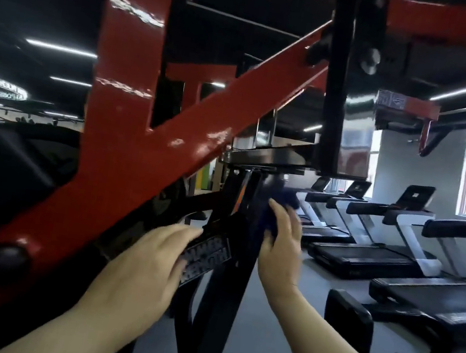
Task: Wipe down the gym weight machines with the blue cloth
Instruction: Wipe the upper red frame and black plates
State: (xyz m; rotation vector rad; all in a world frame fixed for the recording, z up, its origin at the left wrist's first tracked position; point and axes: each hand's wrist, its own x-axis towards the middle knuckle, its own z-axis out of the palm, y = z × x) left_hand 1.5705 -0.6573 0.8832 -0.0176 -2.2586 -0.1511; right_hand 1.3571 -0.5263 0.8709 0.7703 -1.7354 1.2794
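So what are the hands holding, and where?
The right hand holds the blue cloth, bunched against the black post. The left hand holds nothing; its fingers rest on the label plate.

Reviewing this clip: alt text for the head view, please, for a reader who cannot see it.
A person's right hand presses a blue cloth against a black upright of a red-framed weight machine, while the left hand rests on the machine's label plate. A row of treadmills lines the windows at right.
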